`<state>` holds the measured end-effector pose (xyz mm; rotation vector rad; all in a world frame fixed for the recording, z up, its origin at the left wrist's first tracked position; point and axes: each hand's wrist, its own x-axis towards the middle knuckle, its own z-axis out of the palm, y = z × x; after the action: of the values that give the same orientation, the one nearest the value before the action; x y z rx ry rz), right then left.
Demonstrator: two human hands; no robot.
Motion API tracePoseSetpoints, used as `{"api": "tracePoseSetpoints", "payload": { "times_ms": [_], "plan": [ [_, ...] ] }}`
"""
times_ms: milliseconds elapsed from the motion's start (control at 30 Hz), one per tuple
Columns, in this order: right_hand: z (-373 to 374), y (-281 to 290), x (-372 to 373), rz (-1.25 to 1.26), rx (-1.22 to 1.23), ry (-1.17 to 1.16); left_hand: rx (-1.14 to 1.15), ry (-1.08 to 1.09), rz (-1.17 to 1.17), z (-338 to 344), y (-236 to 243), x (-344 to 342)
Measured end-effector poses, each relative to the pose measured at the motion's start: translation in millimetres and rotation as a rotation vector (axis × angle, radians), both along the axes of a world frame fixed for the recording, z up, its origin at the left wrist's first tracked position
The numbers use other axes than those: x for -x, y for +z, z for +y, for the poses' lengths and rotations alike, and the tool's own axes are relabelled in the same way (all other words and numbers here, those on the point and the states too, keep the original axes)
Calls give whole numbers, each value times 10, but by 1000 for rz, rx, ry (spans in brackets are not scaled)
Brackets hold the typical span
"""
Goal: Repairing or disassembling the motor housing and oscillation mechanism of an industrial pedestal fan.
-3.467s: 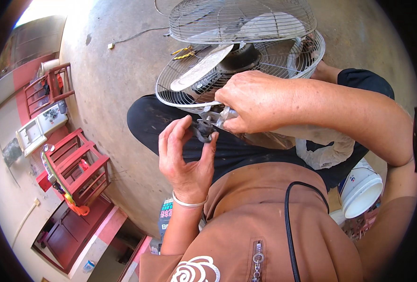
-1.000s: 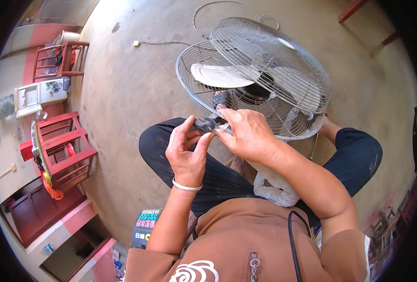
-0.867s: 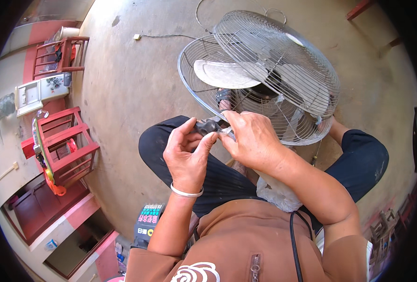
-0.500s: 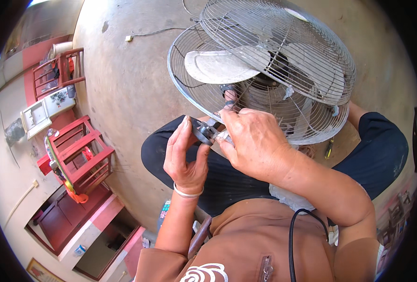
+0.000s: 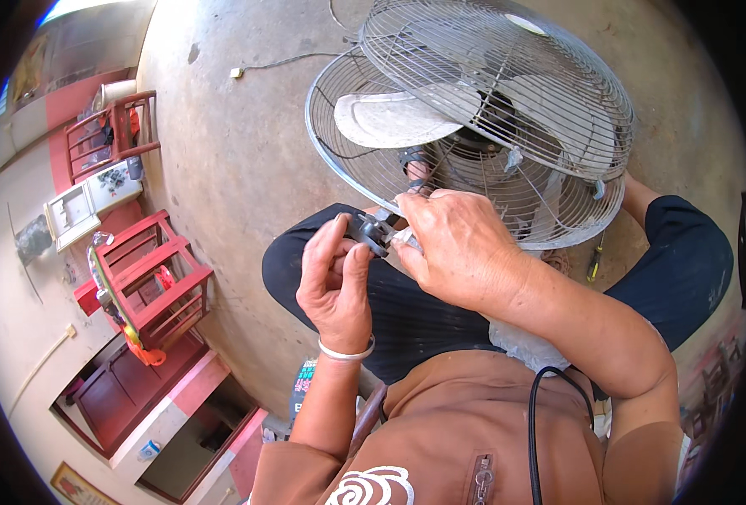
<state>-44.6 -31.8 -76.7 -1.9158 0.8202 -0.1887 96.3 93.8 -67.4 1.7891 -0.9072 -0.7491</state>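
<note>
Stained floor (image 5: 230, 151) stretched beneath the seated person, with a red chair (image 5: 171, 293) against the wall at the left and a plug (image 5: 236, 73) lying at the end of its cord. Closer in, a fan (image 5: 398, 119) stood just beyond the person's hands, its front grille (image 5: 558, 50) tilted across the rear grille (image 5: 310, 135) and hiding part of the blades. Its rim came close to the hands, between the spread knees, perhaps because that posture kept everything within easy reach.

The dark part (image 5: 369, 232), round and small, was up in front of the lap, near the edge of the rear grille. The left hand (image 5: 337, 290) grasped it between thumb and fingertips, a light pinch that seemed meant to steady it and leave its inner side exposed. Facing it, the right hand (image 5: 465, 248) gripped a pale piece (image 5: 407, 239) between thumb and forefinger, right beside the dark part; whether the two touched could not be told. Holding both before the chest probably gave a clear view.

A bag (image 5: 524, 343) lay in the lap under the right forearm, and a screwdriver (image 5: 594, 263) with a yellow handle rested near the right leg, presumably put aside within reach
</note>
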Motion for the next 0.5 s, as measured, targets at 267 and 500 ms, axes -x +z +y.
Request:
{"api": "tracePoseSetpoints", "payload": {
  "times_ms": [267,500],
  "plan": [
    [28,-64,-1,-23,-6,-16,-76,21,-123,-150,99,-36],
    [30,-79,-11,-36,-26,-22,197,-445,-952,-248,107,-168]
  ]
}}
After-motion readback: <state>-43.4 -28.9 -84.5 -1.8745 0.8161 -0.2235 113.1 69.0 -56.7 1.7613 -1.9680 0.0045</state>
